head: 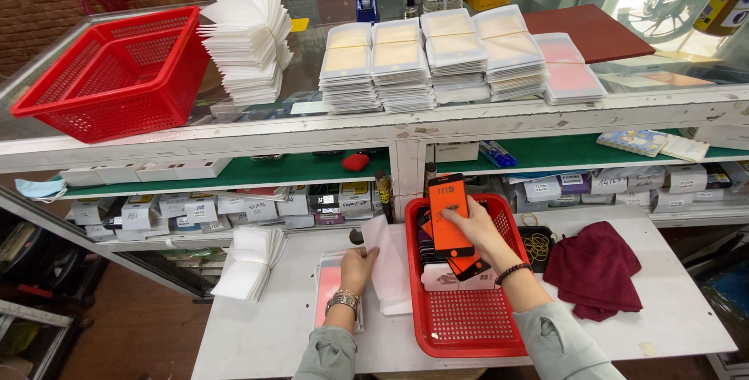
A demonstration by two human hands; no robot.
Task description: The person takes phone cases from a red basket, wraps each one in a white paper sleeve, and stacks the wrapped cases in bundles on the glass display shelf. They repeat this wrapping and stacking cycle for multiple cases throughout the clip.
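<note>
My right hand [477, 232] lifts an orange and black phone screen protector [449, 212] upright above a red tray [468, 321] that holds more of the same pieces. My left hand [357, 268] pinches a white paper sleeve [388, 264] that lies on the white table, just left of the tray. Under my left wrist lies a small stack of pink packets [326, 286]. A watch sits on my left wrist and a dark bead bracelet on the right.
A pile of white sleeves [250, 261] lies at the table's left end, and a maroon cloth [597, 269] and rubber bands [537, 244] at the right. Behind, a glass counter carries a red basket [117, 72], a tall sleeve stack [250, 40] and banded packet stacks [437, 56].
</note>
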